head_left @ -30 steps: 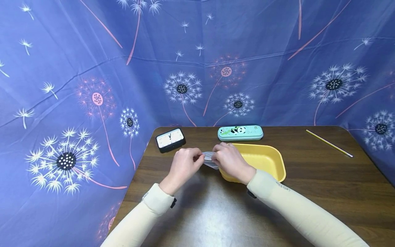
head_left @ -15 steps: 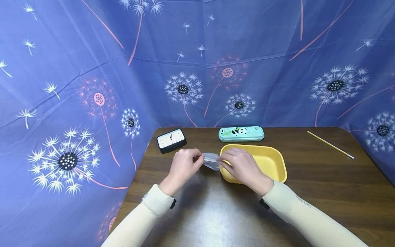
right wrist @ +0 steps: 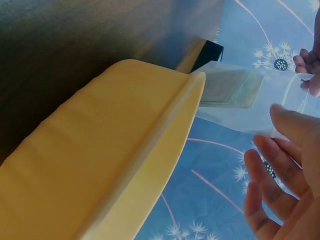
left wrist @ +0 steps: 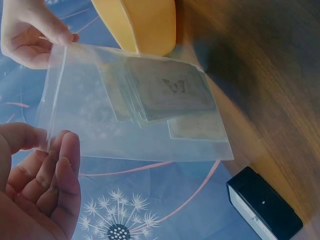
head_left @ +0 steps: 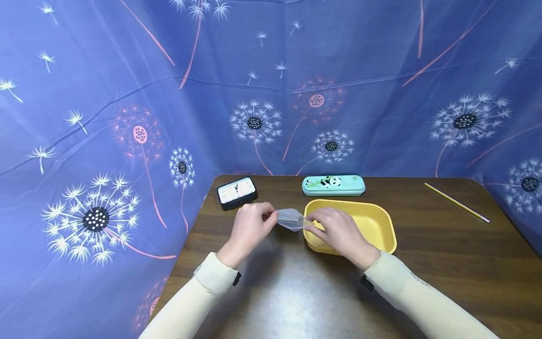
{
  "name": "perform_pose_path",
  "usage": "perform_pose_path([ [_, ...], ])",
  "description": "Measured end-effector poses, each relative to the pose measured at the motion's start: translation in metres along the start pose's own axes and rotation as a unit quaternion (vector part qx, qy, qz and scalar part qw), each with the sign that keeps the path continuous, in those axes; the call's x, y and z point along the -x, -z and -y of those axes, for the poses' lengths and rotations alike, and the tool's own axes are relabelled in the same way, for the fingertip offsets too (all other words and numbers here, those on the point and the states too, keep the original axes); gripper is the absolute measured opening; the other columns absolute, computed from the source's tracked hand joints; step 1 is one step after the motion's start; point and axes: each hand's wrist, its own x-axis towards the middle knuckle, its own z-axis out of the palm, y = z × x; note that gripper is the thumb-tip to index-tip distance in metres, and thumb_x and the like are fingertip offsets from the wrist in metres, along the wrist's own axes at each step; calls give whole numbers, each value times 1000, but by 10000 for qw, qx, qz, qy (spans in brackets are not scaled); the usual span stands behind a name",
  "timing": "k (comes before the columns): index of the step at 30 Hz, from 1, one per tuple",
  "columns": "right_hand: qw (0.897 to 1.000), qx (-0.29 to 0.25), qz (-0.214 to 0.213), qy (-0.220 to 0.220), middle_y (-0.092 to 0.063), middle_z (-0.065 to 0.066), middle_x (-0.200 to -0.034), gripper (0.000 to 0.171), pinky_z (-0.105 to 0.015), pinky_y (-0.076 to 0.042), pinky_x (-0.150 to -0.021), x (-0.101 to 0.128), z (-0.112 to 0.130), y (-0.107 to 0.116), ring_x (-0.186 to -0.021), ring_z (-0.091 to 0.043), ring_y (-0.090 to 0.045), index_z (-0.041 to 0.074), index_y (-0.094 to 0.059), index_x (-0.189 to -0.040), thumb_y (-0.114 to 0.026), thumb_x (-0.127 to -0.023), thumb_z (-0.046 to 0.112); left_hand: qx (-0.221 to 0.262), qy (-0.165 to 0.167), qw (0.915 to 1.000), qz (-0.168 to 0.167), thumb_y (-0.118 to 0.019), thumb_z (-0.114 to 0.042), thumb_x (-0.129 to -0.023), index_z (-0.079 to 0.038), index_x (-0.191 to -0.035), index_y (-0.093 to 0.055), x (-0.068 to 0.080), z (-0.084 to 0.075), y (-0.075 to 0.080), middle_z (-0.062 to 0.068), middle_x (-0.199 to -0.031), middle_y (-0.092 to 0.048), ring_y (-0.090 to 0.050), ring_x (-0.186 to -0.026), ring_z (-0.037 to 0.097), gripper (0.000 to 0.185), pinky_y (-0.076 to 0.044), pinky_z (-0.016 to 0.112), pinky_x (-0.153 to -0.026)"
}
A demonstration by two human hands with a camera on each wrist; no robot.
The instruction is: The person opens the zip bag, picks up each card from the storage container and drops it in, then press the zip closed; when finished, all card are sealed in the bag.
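Note:
A clear zip bag (head_left: 290,219) is stretched between both hands over the table, its zip strip along the near edge. My left hand (head_left: 251,225) pinches one corner of that edge between thumb and finger. At the opposite corner, the thumb and forefinger of my right hand (head_left: 342,230) pinch the bag. Inside it lie several thin flat cards (left wrist: 167,92), the top one printed with a dark butterfly. A yellow plastic bin (head_left: 381,223) stands under and behind the right hand, its left end beside the bag.
Behind the left hand sits a black clock (head_left: 237,193) with a white face. A mint pencil case (head_left: 334,186) with a panda lies behind the bin. Far right on the wooden table (head_left: 427,263) is a yellow pencil (head_left: 457,202). Blue dandelion-print cloth (head_left: 381,94) hangs around the table.
My right hand has shifted right, away from the left hand, and more of the zip bag shows between them. The left hand keeps its pinch in nearly the same place.

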Motion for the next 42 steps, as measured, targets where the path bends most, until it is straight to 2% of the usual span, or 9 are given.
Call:
perform_pose_path([
  [7, 9994, -74, -325, -11, -74, 8, -89, 10, -38, -55, -62, -5, -2, -2, -75, -14, -70, 18, -78, -96, -84, -89, 24, 359, 163, 9991, -147, -75, -17, -94, -17, -83, -78, 1, 8, 3, -13, -69, -66, -57, -58, 0, 11, -48, 25, -58],
  [13, 9958, -571, -687, -222, -73, 10, -90, 6, -33, -52, -61, -9, 0, -6, -73, -13, -68, 20, -78, -94, -83, -91, 21, 1049, 359, 9937, -160, -75, -20, -95, -13, -96, -78, 8, 18, 5, -11, -78, -68, -62, -68, 3, 7, -55, 31, -64],
  [17, 9927, -878, -788, -247, -72, 10, -91, 4, -31, -51, -63, -12, 5, -9, -74, -11, -65, 17, -79, -95, -80, -93, 20, 1444, 380, 9886, -208, -76, -16, -93, -10, -106, -75, 16, 26, 3, -7, -87, -68, -64, -75, 7, 15, -57, 36, -67],
  [20, 9915, -1015, -762, -291, -71, 11, -91, 3, -30, -51, -64, -14, 10, -11, -75, -8, -63, 17, -79, -96, -79, -94, 19, 1589, 371, 9857, -417, -77, -10, -91, -9, -106, -75, 21, 33, 1, -4, -88, -65, -63, -76, 10, 16, -55, 35, -65],
  [26, 9865, -1352, -707, -603, -71, 13, -89, 7, -28, -50, -63, -18, 18, -13, -72, -4, -58, 19, -78, -96, -81, -92, 15, 2127, 657, 9723, -713, -80, -7, -91, -11, -99, -79, 28, 41, 0, -1, -98, -64, -59, -77, 16, 10, -49, 29, -63],
  [29, 9809, -1610, -620, -895, -71, 13, -89, 5, -28, -50, -63, -20, 20, -12, -70, -5, -57, 19, -78, -96, -80, -93, 16, 2432, 884, 9636, -674, -79, -7, -92, -13, -95, -79, 28, 44, 0, -2, -102, -66, -59, -79, 16, 6, -46, 26, -64],
  [36, 9612, -2253, -384, -1546, -73, 12, -90, 8, -26, -51, -66, -20, 22, -10, -73, -10, -61, 16, -79, -96, -79, -95, 23, 2869, 1181, 9497, -432, -75, -8, -96, -5, -98, -77, 28, 46, -1, 2, -90, -71, -62, -76, 15, 4, -49, 24, -67],
  [42, 9576, -2342, -319, -1649, -73, 11, -89, 8, -29, -52, -68, -19, 22, -9, -74, -11, -61, 16, -79, -96, -80, -94, 23, 3101, 1251, 9410, -523, -75, -4, -94, -7, -94, -76, 30, 42, -6, 5, -89, -71, -60, -75, 17, 4, -47, 24, -66],
])
